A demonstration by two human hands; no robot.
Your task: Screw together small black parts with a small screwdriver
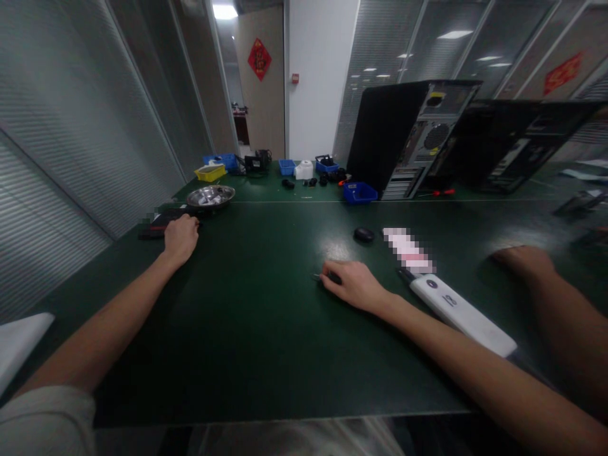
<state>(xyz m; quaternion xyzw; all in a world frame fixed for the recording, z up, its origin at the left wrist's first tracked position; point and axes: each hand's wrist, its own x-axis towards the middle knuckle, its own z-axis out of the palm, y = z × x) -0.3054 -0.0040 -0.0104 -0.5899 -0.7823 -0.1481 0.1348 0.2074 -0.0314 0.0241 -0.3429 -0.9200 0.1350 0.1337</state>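
Observation:
My left hand point(181, 237) reaches to the far left of the green table point(247, 329). Its fingers are curled over the near end of a flat black device with a red edge point(154, 226). Near the table's middle, my right hand point(354, 285) lies knuckles up, fingers closed round a small dark object point(327, 277) whose pale tip sticks out to the left. A long white device point(463, 313) lies just right of my right wrist. A black oval object point(363, 234) sits beyond my right hand, apart from it.
Another person's hand point(522, 259) rests on the table at the right. A metal bowl point(210, 197) stands behind my left hand. Further back are a blue bin point(360, 192), an open computer tower point(408, 136), a second case point(517, 145), a yellow bin point(209, 172) and small parts.

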